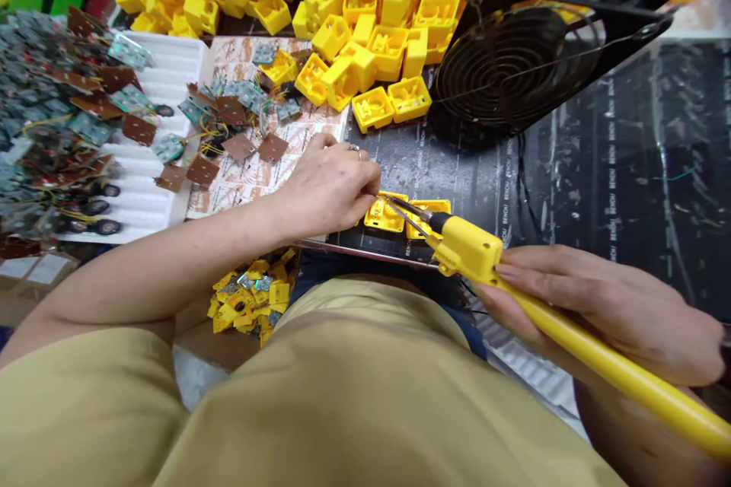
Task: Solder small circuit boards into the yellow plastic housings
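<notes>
My right hand (599,316) is wrapped round a yellow soldering iron (474,249). The iron's dark tip points left at a small yellow plastic housing (384,214) on the black work mat (599,167). A second yellow housing (429,210) lies just right of it, partly behind the tip. My left hand (331,184) is pinched at the first housing's upper left edge, with a thin wire running from its fingertips toward the tip. A ring shows on one finger.
A big heap of yellow housings (343,7) fills the back. A black wire-grille fan (514,53) leans at back right. Circuit boards with wires (62,114) cover a white tray and printed sheet at left. Finished yellow parts (251,300) lie below the table edge.
</notes>
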A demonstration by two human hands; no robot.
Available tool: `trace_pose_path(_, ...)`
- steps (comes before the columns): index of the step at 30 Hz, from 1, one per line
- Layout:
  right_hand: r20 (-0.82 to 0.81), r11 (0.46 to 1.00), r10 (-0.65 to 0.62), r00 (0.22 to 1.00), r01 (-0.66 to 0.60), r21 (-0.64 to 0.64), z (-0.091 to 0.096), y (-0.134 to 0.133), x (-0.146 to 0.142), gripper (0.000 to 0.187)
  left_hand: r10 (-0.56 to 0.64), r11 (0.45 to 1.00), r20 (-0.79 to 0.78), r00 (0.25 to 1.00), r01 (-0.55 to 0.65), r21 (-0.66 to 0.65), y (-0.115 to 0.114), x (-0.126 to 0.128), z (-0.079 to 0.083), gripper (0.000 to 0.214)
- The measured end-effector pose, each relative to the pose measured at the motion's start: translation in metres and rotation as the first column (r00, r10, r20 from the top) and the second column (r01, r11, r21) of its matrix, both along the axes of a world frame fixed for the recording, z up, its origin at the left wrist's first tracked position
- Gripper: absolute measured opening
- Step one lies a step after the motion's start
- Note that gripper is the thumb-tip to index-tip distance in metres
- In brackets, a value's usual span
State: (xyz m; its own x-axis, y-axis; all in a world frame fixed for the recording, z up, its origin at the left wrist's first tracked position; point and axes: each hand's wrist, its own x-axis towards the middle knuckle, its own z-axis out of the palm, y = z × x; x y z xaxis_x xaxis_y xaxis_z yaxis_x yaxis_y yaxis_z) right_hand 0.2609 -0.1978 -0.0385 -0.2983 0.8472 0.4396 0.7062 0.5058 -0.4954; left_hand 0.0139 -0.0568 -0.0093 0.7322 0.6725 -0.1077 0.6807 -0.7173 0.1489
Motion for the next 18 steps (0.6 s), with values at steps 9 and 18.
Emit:
trace_pose_path(9, 0.088, 0.989, 0.121, 0.989, -0.127, 0.074, 0.021, 0.008, -0.004, 0.003, -0.054, 0.999, -0.052, 0.997, 0.054, -0.007, 0.009, 0.009, 0.004, 0.024)
trace_pose_path(18, 0.173, 0.982, 0.113, 0.978, -0.136, 0.130, 0.013, 0.014, 0.025, 0.014, -0.055, 0.998, -0.089, 0.994, 0.054, -0.017, 0.011, 0.011, 0.008, 0.022)
